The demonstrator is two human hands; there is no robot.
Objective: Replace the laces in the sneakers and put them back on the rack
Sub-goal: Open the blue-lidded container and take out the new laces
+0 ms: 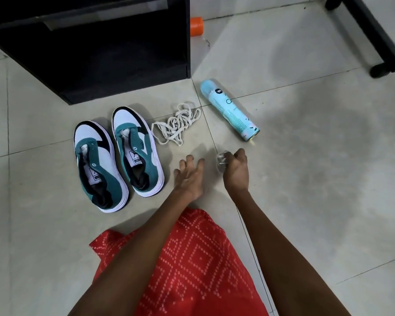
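Now the left hand (188, 179) hovers spread and empty, nearer to the tangled laces (178, 124) lying just beyond it, right of the unlaced sneakers (137, 153) on the floor (306, 190); the right hand (236, 173) pinches a small clear object (222, 161).

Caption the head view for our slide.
Unlaced sneakers and loose laces lie on the floor; right hand holds a clear object.
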